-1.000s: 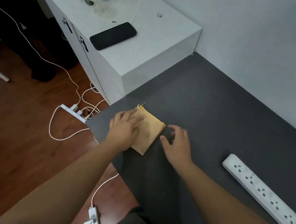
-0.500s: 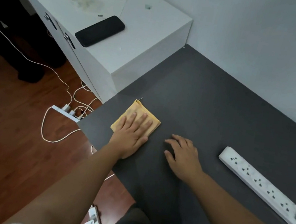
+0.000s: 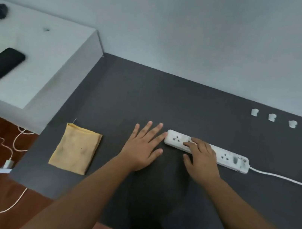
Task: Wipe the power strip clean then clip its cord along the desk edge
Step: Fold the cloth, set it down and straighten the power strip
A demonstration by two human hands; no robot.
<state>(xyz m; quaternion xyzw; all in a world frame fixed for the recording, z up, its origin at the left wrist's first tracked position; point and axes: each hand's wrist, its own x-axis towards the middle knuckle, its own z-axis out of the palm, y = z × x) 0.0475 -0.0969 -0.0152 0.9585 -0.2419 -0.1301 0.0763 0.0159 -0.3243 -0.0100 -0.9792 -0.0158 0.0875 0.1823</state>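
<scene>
Head view: left hand [image 3: 144, 148] lies spread flat on the desk [image 3: 129, 95]; right hand [image 3: 201, 157] rests fingers atop the power strip [image 3: 226, 158], gripping nothing; cloth [image 3: 76, 151] near the desk's left edge.

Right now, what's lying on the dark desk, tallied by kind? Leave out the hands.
Power strip: 1
Yellow cloth: 1
White cable clips: 4
Total: 6
</scene>
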